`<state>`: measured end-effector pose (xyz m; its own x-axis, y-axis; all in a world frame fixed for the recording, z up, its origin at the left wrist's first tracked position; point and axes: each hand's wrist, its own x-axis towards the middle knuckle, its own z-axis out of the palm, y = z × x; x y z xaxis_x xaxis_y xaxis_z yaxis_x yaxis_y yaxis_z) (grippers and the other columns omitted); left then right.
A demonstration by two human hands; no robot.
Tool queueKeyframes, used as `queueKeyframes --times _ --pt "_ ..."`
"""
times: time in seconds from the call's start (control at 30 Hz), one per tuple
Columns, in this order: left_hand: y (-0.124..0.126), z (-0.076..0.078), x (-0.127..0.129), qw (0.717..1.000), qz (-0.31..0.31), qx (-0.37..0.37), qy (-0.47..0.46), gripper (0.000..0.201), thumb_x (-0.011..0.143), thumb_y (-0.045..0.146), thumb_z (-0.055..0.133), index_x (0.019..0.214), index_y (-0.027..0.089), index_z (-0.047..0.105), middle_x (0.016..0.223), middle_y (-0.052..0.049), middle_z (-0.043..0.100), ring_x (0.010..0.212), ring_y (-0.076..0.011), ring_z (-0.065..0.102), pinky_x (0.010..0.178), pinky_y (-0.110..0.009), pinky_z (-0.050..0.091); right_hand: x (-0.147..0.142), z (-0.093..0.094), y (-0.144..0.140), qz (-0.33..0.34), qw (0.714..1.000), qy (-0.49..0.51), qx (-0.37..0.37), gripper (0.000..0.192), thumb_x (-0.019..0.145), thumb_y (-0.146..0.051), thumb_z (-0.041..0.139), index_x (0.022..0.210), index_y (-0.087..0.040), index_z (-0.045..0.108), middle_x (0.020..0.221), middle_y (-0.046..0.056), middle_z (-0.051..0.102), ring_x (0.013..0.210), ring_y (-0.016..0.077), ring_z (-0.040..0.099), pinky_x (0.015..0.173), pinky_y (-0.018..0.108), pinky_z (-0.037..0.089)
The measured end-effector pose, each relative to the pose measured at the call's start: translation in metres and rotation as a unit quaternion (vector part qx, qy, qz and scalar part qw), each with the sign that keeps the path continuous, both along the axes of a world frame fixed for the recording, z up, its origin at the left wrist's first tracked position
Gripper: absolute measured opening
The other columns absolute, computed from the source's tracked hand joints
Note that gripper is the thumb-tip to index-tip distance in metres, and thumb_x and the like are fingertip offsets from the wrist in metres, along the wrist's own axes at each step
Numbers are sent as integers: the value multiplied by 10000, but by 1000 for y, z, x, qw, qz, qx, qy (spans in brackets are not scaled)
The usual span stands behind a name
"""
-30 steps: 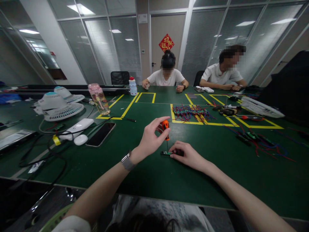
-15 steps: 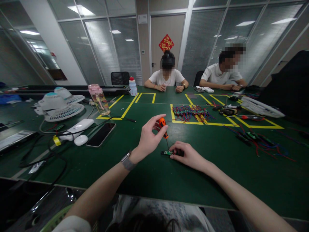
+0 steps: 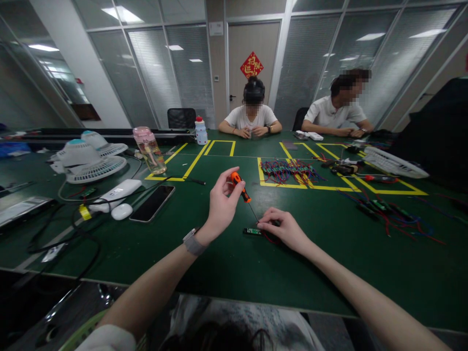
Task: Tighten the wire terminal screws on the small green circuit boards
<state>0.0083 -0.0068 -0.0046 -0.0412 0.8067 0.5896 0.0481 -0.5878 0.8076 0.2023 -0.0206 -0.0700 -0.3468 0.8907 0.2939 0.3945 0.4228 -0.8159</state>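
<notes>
An orange-and-black screwdriver is gripped by its handle in my left hand, the thumb and fingers closed round it. Its thin shaft slants down to the right and ends at the fingertips of my right hand. Those fingers are pinched together over the right end of a small green circuit board in a black housing, which lies on the table. What exactly they pinch is hidden. Dark and red wires run from under the right hand.
Wired boards lie bunched inside yellow tape on the green table; more boards lie to the right. A phone, white earbud case, fans and pink-lidded bottle stand left. Two people sit opposite.
My left hand has shifted slightly left, so the screwdriver leans over more. My right-hand fingers have moved from around the board's end to just above it, close to the screwdriver's tip.
</notes>
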Motion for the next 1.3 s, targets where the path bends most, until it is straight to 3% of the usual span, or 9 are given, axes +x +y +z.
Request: queueKeyframes --times 0.2,0.27,0.33,0.43,0.53,0.63,0.87,0.97,1.3 --pt "1 9 -13 990 61 115 -52 273 917 200 404 1175 230 488 911 -3 539 667 -78 580 596 -206 490 -5 -2 3 -30 999 -19 16 246 821 -394 673 774 -169 761 766 45 624 691 168 576 635 289 442" --pt "-2 13 -18 984 84 149 49 219 845 199 555 1063 202 564 780 22 557 598 -74 524 569 -190 441 -7 -2 3 -25 999 -29 35 232 842 -369 654 805 -172 769 768 47 621 706 171 585 668 297 452" --pt "-5 14 -19 967 34 136 212 70 807 241 635 829 175 637 662 25 594 549 -80 519 556 -197 413 -10 -2 3 -18 998 -43 49 196 854 -321 644 829 -176 773 774 47 615 721 173 589 682 296 454" --pt "-8 9 -16 886 -98 77 446 165 793 331 666 712 188 685 614 12 641 556 -109 579 562 -207 408 -13 -2 3 -10 997 -59 45 148 851 -239 640 812 -174 768 794 47 612 732 173 586 681 290 453" --pt "-7 -1 -10 789 -92 62 604 203 769 385 680 694 197 695 623 -16 655 623 -165 630 564 -227 399 -14 -3 5 -2 996 -81 31 117 833 -171 648 813 -175 764 808 50 627 791 190 585 735 304 452" --pt "-6 -8 -7 744 -78 63 661 185 749 396 698 772 213 700 743 -39 692 739 -210 664 607 -246 429 -14 -5 7 10 993 -116 35 107 833 -179 658 808 -189 762 815 50 641 846 208 574 786 325 436" --pt "-5 -13 -5 728 -69 58 680 181 811 378 624 827 213 698 771 -58 695 737 -230 674 609 -268 452 -9 2 2 58 986 -147 52 179 917 -270 551 938 -200 715 822 38 662 833 211 562 814 363 407" --pt "-3 -15 -4 734 -70 53 674 178 801 380 640 854 220 699 767 -51 694 731 -227 671 606 -264 453 -7 3 -2 53 985 -155 56 346 795 -272 702 1125 -194 633 845 28 661 810 212 565 806 366 409" --pt "3 -12 -10 777 -68 12 625 151 843 328 602 911 248 710 840 -32 710 803 -198 664 691 -253 465 -3 -3 0 25 987 -149 48 580 690 -170 750 1219 -214 515 952 29 627 890 221 578 831 371 447"
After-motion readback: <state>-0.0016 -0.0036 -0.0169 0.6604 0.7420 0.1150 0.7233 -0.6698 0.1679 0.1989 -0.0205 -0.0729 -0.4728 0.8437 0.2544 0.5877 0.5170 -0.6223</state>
